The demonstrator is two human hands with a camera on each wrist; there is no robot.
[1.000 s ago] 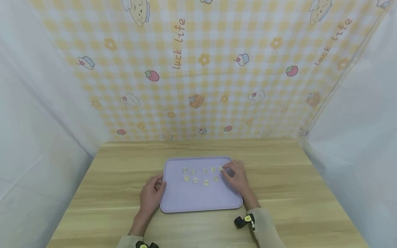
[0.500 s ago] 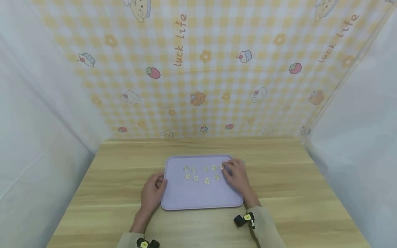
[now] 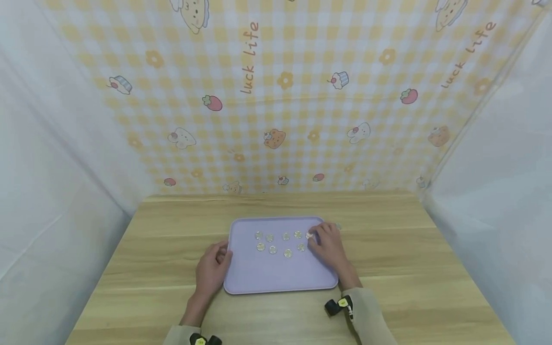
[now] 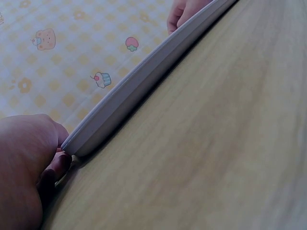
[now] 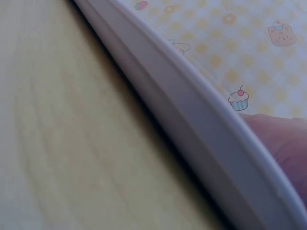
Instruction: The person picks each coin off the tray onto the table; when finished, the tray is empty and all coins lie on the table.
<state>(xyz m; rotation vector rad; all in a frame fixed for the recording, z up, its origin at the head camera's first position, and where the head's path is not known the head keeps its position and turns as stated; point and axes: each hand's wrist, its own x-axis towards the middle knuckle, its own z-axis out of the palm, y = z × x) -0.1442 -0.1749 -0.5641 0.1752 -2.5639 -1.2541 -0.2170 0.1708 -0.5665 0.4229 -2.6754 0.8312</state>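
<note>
A lilac tray (image 3: 280, 278) lies on the wooden table, bearing several small, round, pale-gold coins (image 3: 287, 253) in two loose rows. My left hand (image 3: 211, 268) holds the tray's left edge; in the left wrist view its thumb is at the rim (image 4: 120, 91) and its fingers curl below. Over the tray's right side, my right hand (image 3: 329, 247) has thumb and forefinger bent around the coin (image 3: 309, 235) at the right end of the back row, close over the tray floor. In the right wrist view the tray's side wall (image 5: 192, 115) hides those fingertips.
A small pale disc (image 3: 338, 226) shows beside the right hand's knuckles, beyond the tray's right edge. A yellow checked cloth (image 3: 276, 105) hangs behind the wooden table (image 3: 172, 215). White cloth walls (image 3: 51, 191) stand on both sides.
The coin at the right hand's fingertips has shifted slightly right on the tray. The pale disc by the knuckles shows more clearly. The left hand stays on the tray's edge.
</note>
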